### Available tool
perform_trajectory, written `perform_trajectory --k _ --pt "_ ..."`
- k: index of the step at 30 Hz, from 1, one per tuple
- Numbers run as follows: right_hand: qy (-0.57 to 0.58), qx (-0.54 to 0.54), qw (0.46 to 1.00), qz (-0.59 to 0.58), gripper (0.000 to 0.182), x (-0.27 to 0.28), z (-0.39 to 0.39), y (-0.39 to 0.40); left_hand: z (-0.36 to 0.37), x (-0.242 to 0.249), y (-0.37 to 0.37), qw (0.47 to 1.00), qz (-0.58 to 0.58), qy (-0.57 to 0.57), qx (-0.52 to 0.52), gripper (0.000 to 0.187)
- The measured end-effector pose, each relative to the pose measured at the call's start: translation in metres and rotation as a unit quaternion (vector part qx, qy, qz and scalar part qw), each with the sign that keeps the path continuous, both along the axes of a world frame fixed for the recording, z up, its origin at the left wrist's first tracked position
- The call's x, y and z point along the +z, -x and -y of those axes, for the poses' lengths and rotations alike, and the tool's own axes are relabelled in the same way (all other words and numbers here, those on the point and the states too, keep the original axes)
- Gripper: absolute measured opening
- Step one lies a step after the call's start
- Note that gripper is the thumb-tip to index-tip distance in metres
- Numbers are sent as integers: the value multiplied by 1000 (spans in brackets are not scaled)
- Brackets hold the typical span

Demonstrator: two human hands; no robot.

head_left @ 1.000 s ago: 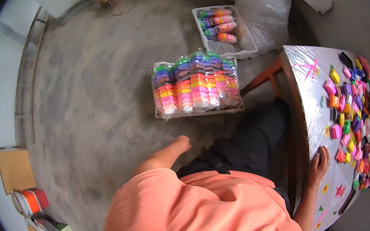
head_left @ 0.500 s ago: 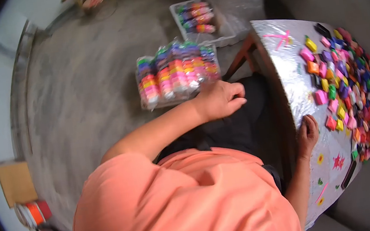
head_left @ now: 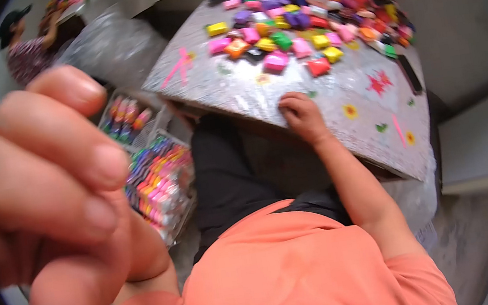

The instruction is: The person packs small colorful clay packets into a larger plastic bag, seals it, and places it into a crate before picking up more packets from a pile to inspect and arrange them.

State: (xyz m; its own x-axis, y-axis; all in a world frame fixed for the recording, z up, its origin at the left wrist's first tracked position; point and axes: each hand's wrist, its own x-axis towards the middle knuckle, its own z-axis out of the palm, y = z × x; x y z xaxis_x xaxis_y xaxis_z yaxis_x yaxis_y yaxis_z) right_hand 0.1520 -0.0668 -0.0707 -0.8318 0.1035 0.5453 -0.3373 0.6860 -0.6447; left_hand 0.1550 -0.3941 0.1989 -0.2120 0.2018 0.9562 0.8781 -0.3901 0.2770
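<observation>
My left hand is raised very close to the camera at the left. Its fingers curl in loosely towards the palm, the thumb is below them, and I see nothing held. On the near part of the silver-covered table rests my right hand, fingers curled in; no object shows in it. Just beyond it lies a spread pile of small, shiny wrapped packets in many colours, with a red packet and a pink packet nearest. Motion blurs the pile.
Left of the table, plastic trays hold bagged stacks of coloured packets. A large clear plastic bag stands behind them. At the far upper left another person in a cap reaches towards more coloured packets. A black bar lies near the table's right edge.
The view has swung right, so the table is now in front. My left hand has risen from over my lap to near the camera. My right hand stays on the table.
</observation>
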Motion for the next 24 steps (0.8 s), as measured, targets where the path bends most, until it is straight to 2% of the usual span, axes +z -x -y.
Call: perform_trajectory --k 13,18,20,24 --pt "18 -8 1000 12 11 4 -4 -6 -46 7 6 996 -20 -31 -84 34" --pt "7 -3 1000 15 12 0 -4 0 -54 11 22 997 -25 -25 -67 32" --pt "12 -10 1000 -26 15 0 -3 -1 -54 9 31 999 -21 -18 -45 31" --pt "3 13 1000 -16 9 -2 -6 0 -62 13 59 1000 -2 22 1 29"
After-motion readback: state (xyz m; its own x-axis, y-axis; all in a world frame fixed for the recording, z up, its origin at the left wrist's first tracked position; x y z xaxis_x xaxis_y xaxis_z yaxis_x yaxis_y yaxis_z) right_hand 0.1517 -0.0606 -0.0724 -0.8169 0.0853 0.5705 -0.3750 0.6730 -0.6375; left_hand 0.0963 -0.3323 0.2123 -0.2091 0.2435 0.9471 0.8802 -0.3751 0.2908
